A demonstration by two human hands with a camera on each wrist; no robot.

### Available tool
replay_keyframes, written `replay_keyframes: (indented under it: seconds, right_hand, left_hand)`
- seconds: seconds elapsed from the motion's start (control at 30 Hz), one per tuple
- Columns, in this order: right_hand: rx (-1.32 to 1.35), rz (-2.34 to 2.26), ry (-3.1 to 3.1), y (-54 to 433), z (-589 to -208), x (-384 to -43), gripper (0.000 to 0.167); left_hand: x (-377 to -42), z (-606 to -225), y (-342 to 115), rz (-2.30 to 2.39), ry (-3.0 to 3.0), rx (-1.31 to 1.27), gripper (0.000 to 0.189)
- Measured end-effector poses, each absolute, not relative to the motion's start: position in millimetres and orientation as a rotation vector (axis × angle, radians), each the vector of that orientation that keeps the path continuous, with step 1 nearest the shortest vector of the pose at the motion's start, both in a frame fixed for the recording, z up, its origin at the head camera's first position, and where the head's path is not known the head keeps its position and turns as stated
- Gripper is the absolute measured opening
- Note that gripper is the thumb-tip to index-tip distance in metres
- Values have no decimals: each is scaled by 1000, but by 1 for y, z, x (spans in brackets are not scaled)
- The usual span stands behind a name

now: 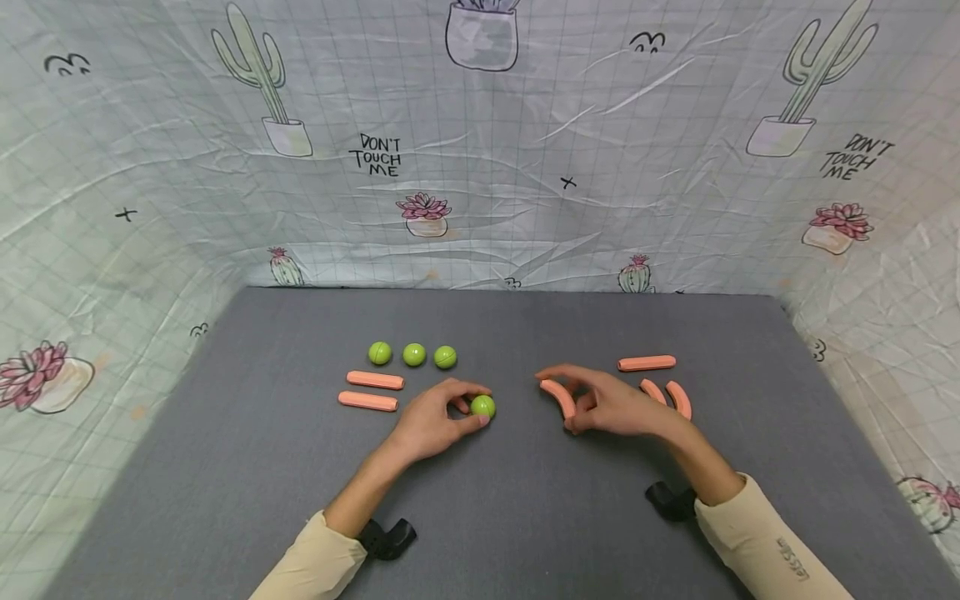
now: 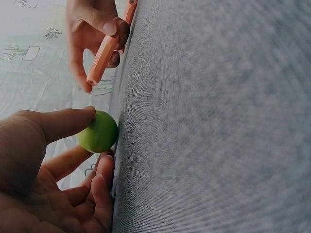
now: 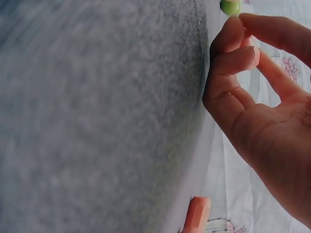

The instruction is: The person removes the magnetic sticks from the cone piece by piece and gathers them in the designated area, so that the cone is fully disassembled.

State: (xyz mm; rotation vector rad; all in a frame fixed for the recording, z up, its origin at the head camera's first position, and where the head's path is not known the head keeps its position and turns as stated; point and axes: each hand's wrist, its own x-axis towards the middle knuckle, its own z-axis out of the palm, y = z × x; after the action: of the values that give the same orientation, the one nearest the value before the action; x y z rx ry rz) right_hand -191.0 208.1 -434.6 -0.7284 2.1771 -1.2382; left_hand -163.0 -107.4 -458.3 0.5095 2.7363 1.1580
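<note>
My left hand (image 1: 431,425) pinches a green ball (image 1: 483,407) between thumb and fingertips, low over the grey table. In the left wrist view, the thumb presses on top of this ball and a finger lies beneath it. To the right, my right hand (image 1: 618,404) holds a curved orange sausage-shaped stick (image 1: 558,398) near one end. The stick's free end points away from the thumb in the left wrist view. In the right wrist view, the fingers mostly hide it. A gap separates the two hands.
Three green balls (image 1: 414,355) sit in a row at the back left, with two straight orange sticks (image 1: 375,381) in front. Behind my right hand lie another straight stick (image 1: 647,363) and two curved ones (image 1: 678,400). A patterned cloth (image 1: 495,167) surrounds the table (image 1: 517,517).
</note>
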Motion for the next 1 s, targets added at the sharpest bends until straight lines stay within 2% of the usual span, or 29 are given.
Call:
replay_keyframes:
  seconds: [0.63,1.0]
  right_hand:
    - [-666,-1215,2417,241,-430,-185,69]
    - [-745,-1159,2590,263,-433,-184,70]
  left_hand:
    - [-161,-458,-105,1135,2775,513,33]
    - [-161,-459,-106,1149,2760,508,33]
